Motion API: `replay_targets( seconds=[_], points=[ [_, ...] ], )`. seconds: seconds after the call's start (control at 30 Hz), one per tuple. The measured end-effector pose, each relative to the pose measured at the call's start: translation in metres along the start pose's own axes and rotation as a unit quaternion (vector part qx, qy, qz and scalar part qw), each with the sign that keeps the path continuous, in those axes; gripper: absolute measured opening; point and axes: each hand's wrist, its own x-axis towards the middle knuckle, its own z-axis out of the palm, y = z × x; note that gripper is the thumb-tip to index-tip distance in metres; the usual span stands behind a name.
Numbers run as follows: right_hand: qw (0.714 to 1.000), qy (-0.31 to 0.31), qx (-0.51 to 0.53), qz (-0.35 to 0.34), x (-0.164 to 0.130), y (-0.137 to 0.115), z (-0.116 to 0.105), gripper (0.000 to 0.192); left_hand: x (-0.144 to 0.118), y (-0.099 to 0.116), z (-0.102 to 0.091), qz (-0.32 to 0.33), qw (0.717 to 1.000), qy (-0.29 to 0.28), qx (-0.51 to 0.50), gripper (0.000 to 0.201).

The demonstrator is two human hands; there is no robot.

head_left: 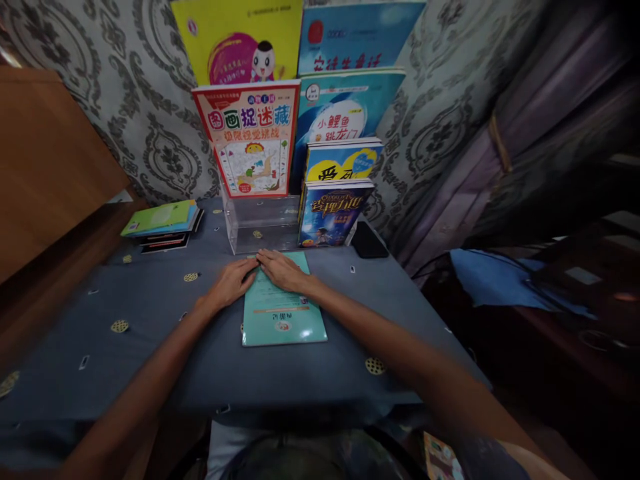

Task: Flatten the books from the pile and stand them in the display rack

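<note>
The green book (285, 325) lies on the worktop (165, 360), its far part under the right hand (281, 271). The left hand (235, 281) is at its left edge. Both are laid flat, fingertips meeting.

The one head-worn camera looks forward and steeply down from above the near edge of a blue-grey patterned tablecloth (300, 380), facing a grey, medallion-patterned backdrop (173, 150) across the frame's top, near enough that the wearer's bare forearms (380, 333) stretch from the lower corners.
</note>
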Motion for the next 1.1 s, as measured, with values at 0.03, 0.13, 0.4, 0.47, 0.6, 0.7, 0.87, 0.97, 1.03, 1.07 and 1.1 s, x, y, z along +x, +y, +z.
replay_targets(
  seconds=[0.03, 0.13, 0.4, 0.47, 0.6, 0.7, 0.87, 0.97, 1.03, 1.07, 1.1],
  points=[
    [1.0, 0.006, -0.003, 0.005, -0.004, 0.001, 0.0, 0.047, 0.001, 0.003, 0.001, -0.009, 1.0, -0.007, 0.013, 0.038],
    [0.999, 0.024, -0.009, 0.03, -0.015, 0.002, -0.002, 0.05, 0.005, 0.013, 0.003, -0.047, 0.997, -0.027, 0.059, 0.041],
    [0.991, 0.023, -0.01, 0.13, -0.041, 0.001, -0.011, 0.058, 0.01, 0.023, 0.012, -0.075, 0.991, -0.02, 0.107, 0.042],
    [0.989, 0.029, -0.009, 0.146, -0.048, 0.004, -0.013, 0.06, 0.009, 0.022, 0.013, -0.079, 0.991, -0.022, 0.102, 0.044],
    [0.983, 0.047, -0.012, 0.179, -0.06, 0.01, -0.016, 0.059, 0.008, 0.02, 0.013, -0.073, 0.993, -0.017, 0.093, 0.043],
    [0.981, 0.054, -0.004, 0.188, -0.064, 0.013, -0.016, 0.058, 0.011, 0.022, 0.011, -0.069, 0.992, -0.025, 0.105, 0.043],
    [0.98, 0.063, 0.012, 0.188, -0.064, 0.015, -0.012, 0.058, 0.025, 0.037, 0.014, -0.046, 0.991, -0.05, 0.12, 0.041],
    [0.981, 0.076, 0.016, 0.177, -0.064, 0.018, -0.01, 0.056, 0.038, 0.049, 0.023, -0.019, 0.992, -0.063, 0.106, 0.042],
    [0.981, 0.081, 0.015, 0.173, -0.064, 0.019, -0.009, 0.054, 0.045, 0.055, 0.029, -0.01, 0.993, -0.067, 0.096, 0.043],
    [0.981, 0.081, 0.014, 0.173, -0.064, 0.019, -0.01, 0.054, 0.047, 0.057, 0.031, -0.01, 0.993, -0.068, 0.092, 0.044],
    [0.981, 0.08, 0.013, 0.175, -0.064, 0.018, -0.01, 0.053, 0.048, 0.058, 0.033, -0.012, 0.994, -0.069, 0.09, 0.045]
  ],
)
